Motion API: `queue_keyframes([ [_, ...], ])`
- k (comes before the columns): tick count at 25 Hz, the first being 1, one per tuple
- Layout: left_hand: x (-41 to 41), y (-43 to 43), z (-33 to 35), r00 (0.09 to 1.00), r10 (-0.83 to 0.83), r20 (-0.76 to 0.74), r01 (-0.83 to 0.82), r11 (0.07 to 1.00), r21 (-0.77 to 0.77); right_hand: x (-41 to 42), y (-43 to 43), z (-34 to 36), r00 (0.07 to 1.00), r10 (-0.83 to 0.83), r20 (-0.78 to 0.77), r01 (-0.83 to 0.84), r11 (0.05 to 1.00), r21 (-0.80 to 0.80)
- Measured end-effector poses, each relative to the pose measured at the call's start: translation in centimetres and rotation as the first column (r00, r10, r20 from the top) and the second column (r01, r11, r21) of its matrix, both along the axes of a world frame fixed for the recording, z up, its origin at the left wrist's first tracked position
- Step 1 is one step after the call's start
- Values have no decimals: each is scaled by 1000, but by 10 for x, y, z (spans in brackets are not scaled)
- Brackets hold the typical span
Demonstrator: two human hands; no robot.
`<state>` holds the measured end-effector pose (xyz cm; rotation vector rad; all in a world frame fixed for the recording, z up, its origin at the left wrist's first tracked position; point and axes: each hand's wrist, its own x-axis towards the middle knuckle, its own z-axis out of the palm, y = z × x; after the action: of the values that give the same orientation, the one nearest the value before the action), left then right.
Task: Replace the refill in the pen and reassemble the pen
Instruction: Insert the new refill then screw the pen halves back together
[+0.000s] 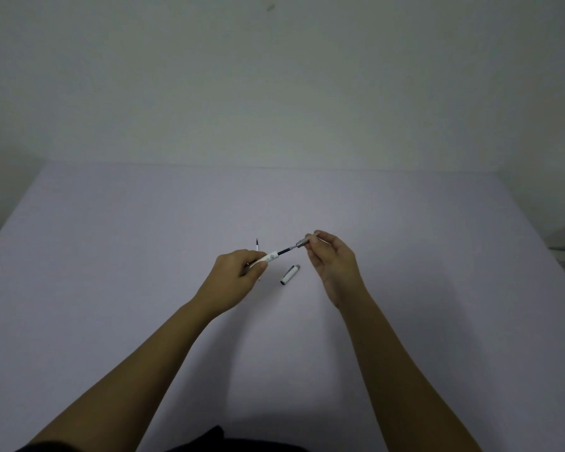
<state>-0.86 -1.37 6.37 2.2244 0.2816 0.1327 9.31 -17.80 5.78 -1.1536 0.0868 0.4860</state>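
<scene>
The white pen barrel (pixel 268 258) is held in the closed left hand (pixel 238 275), above the pale counter (pixel 111 256), with its open end turned up and to the right. From that end a dark refill (pixel 287 250) is seen to project along the same slanted line, and its far end meets the silver tip section (pixel 302 243), which is pinched between the fingertips (pixel 311 246) of the right hand (pixel 331 265). Barrel, refill and tip section are thus laid on one common axis running from lower left to upper right, and the next move is judged to depend on that line being kept: the tip section would be slid down the refill toward the barrel and threaded on. The right hand is the nearer to that joint. The white cap (pixel 289 275) is left lying on the counter between the two hands, and a second, thin refill (pixel 257 245) lies just beyond the left hand. Whether the tip section has been seated yet cannot be told.
</scene>
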Motion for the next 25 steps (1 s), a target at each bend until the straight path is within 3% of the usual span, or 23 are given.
queue_keyframes([
  [4, -2, 1, 4, 1000, 9, 6, -9, 1000, -12, -8, 3, 0, 998, 29, 64, -26, 998, -51],
  [10, -2, 5, 10, 998, -57, 34, 57, 998, 9, -21, 6, 2, 932, 226, 283, -135, 942, -307],
  [15, -6, 14, 9, 982, -186, 38, 180, 976, 127, -20, 2, 9, 806, 400, 436, -54, 784, -619],
  [20, -10, 16, 14, 961, -264, 85, 240, 945, 221, -20, 4, 15, 700, 515, 495, 31, 670, -742],
  [25, -13, 19, 17, 982, -179, -53, 180, 984, 16, -20, 1, 22, 576, 609, 545, -50, 693, -720],
])
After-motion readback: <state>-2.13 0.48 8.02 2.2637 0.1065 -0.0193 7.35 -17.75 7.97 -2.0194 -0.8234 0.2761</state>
